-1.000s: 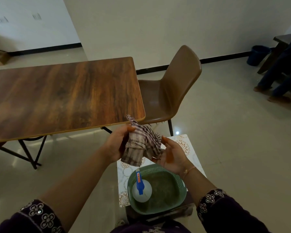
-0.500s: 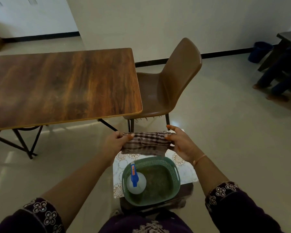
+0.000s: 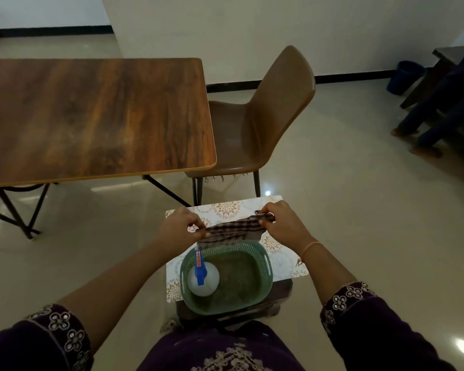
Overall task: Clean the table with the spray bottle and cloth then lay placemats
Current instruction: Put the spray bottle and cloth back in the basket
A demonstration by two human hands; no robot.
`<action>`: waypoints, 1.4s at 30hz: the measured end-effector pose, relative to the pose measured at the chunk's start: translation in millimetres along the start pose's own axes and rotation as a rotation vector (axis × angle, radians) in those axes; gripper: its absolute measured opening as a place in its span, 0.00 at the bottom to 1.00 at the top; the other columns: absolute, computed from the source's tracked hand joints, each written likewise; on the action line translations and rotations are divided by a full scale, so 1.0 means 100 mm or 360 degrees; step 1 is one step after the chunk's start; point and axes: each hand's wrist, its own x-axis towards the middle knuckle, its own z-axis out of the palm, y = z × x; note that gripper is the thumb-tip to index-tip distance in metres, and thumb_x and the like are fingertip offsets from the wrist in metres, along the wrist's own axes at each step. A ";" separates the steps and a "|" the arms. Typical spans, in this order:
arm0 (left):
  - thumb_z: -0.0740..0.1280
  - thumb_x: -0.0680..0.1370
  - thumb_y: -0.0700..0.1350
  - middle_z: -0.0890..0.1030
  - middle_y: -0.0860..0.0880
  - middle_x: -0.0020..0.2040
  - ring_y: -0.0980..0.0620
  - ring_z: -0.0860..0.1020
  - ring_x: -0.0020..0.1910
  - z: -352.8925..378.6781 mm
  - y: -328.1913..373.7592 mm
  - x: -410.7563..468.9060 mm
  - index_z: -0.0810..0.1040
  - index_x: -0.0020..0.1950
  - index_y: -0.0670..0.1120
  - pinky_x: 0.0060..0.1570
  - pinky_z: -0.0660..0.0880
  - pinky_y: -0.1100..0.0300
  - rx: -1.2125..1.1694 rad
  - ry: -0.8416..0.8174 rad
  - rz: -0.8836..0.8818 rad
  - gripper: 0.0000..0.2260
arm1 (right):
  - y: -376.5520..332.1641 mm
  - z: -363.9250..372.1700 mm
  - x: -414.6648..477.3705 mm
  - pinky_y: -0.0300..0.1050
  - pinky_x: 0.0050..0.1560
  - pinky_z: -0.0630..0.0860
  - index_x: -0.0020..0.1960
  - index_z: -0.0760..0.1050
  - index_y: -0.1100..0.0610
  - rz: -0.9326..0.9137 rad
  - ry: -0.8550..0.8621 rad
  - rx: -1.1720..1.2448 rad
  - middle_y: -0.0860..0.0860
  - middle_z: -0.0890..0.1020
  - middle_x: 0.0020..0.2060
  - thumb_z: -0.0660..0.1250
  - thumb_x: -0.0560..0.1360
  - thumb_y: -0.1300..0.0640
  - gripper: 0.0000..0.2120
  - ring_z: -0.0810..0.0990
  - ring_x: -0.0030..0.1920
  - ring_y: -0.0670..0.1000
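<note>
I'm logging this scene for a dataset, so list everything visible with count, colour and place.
table: 1, brown wood, left
chair: 1, brown, beside table's right end
placemat: at least 1, white patterned, on low stand under basket
basket: 1, green, on placemat
spray bottle: 1, white with blue head, in basket
cloth: 1, checked brown, stretched above basket
bucket: 1, blue, far right
left hand: grips cloth's left end
right hand: grips cloth's right end

We hold both arms extended forward, left hand (image 3: 181, 226) and right hand (image 3: 280, 224) level, each pinching one end of the cloth (image 3: 232, 229).
</note>
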 end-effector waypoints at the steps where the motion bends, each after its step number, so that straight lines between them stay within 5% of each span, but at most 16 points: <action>1: 0.73 0.70 0.47 0.74 0.51 0.47 0.52 0.73 0.49 -0.01 0.01 -0.01 0.77 0.38 0.52 0.48 0.71 0.59 0.0013 -0.0028 0.0082 0.06 | 0.02 0.00 0.01 0.35 0.50 0.66 0.55 0.76 0.60 0.0008 0.0005 -0.0001 0.57 0.75 0.55 0.65 0.76 0.61 0.08 0.71 0.48 0.49; 4: 0.70 0.73 0.44 0.77 0.49 0.51 0.51 0.76 0.51 0.00 0.11 -0.07 0.70 0.38 0.54 0.51 0.75 0.57 0.0111 -0.0172 0.0274 0.10 | 0.06 0.00 0.01 0.36 0.45 0.68 0.55 0.76 0.61 0.0114 -0.0046 0.0035 0.57 0.79 0.52 0.63 0.77 0.62 0.07 0.74 0.47 0.50; 6: 0.67 0.75 0.44 0.78 0.48 0.53 0.52 0.77 0.49 0.02 0.18 -0.10 0.74 0.51 0.50 0.50 0.76 0.57 0.0212 -0.0237 0.0376 0.06 | 0.08 0.02 0.00 0.35 0.38 0.68 0.54 0.76 0.60 0.0148 -0.0086 0.0050 0.56 0.80 0.51 0.63 0.77 0.63 0.07 0.75 0.46 0.51; 8: 0.62 0.77 0.45 0.74 0.50 0.61 0.52 0.74 0.54 0.07 0.18 -0.11 0.70 0.64 0.51 0.50 0.74 0.58 0.0431 -0.0359 0.0504 0.16 | 0.10 0.03 -0.01 0.32 0.37 0.67 0.53 0.76 0.60 0.0154 -0.0110 0.0070 0.55 0.81 0.50 0.63 0.77 0.63 0.07 0.75 0.46 0.51; 12: 0.60 0.77 0.49 0.69 0.48 0.66 0.48 0.73 0.55 0.25 0.12 -0.09 0.65 0.69 0.58 0.46 0.75 0.53 0.0919 -0.0477 0.0620 0.19 | 0.14 0.06 -0.05 0.28 0.35 0.66 0.53 0.76 0.60 0.0167 -0.0114 0.0131 0.53 0.79 0.47 0.65 0.76 0.62 0.06 0.75 0.45 0.49; 18: 0.63 0.76 0.43 0.77 0.46 0.61 0.48 0.75 0.57 0.29 0.36 -0.02 0.70 0.67 0.47 0.52 0.71 0.60 0.0154 -0.0492 -0.0092 0.19 | 0.07 0.16 -0.16 0.42 0.45 0.74 0.49 0.75 0.58 0.0166 -0.0048 0.0179 0.51 0.78 0.44 0.68 0.75 0.57 0.05 0.77 0.44 0.51; 24: 0.62 0.75 0.37 0.79 0.38 0.55 0.41 0.78 0.53 0.35 0.39 0.01 0.76 0.57 0.45 0.55 0.76 0.46 -0.0549 -0.0409 -0.0488 0.12 | -0.17 0.53 -0.37 0.45 0.46 0.77 0.44 0.71 0.52 0.0030 -0.0098 0.0357 0.50 0.79 0.41 0.66 0.76 0.55 0.04 0.77 0.43 0.50; 28: 0.60 0.79 0.44 0.80 0.40 0.53 0.47 0.79 0.49 0.42 0.44 -0.01 0.75 0.59 0.45 0.52 0.77 0.54 -0.1068 -0.0203 -0.0693 0.11 | -0.26 0.73 -0.48 0.36 0.40 0.71 0.42 0.68 0.43 -0.0089 0.0187 0.0452 0.41 0.75 0.37 0.64 0.76 0.54 0.08 0.74 0.38 0.43; 30: 0.64 0.77 0.49 0.81 0.44 0.52 0.48 0.80 0.50 0.45 0.44 0.00 0.74 0.60 0.45 0.51 0.78 0.54 -0.1146 -0.0149 -0.0709 0.14 | -0.31 0.77 -0.52 0.31 0.45 0.71 0.50 0.74 0.50 -0.0230 0.0248 0.0514 0.44 0.77 0.42 0.65 0.76 0.57 0.05 0.74 0.42 0.42; 33: 0.68 0.75 0.43 0.81 0.43 0.52 0.46 0.80 0.51 0.45 0.43 0.01 0.72 0.61 0.44 0.51 0.79 0.50 -0.1234 -0.0090 -0.0755 0.16 | -0.30 0.79 -0.55 0.29 0.47 0.72 0.52 0.78 0.59 -0.0425 0.0122 0.0574 0.52 0.80 0.45 0.63 0.74 0.62 0.08 0.75 0.44 0.45; 36: 0.66 0.75 0.38 0.79 0.44 0.52 0.45 0.78 0.53 0.42 0.41 0.02 0.70 0.61 0.43 0.52 0.78 0.49 -0.1406 -0.0052 -0.0849 0.15 | -0.21 0.73 -0.54 0.41 0.45 0.77 0.46 0.78 0.54 -0.0028 0.0357 0.1055 0.48 0.80 0.42 0.60 0.75 0.61 0.08 0.78 0.44 0.47; 38: 0.65 0.76 0.37 0.79 0.45 0.52 0.45 0.78 0.53 0.41 0.39 0.01 0.69 0.60 0.44 0.51 0.78 0.49 -0.1556 -0.0084 -0.0909 0.14 | -0.10 0.67 -0.47 0.42 0.46 0.75 0.51 0.74 0.53 0.0386 0.0508 0.1410 0.51 0.79 0.47 0.60 0.77 0.63 0.08 0.77 0.50 0.51; 42: 0.63 0.77 0.36 0.78 0.42 0.55 0.43 0.78 0.52 0.45 0.37 -0.03 0.69 0.61 0.44 0.51 0.77 0.47 -0.1932 -0.0159 -0.1034 0.13 | 0.08 0.67 -0.33 0.52 0.59 0.71 0.69 0.62 0.50 0.0944 0.0014 0.2071 0.53 0.74 0.63 0.62 0.78 0.50 0.21 0.73 0.62 0.55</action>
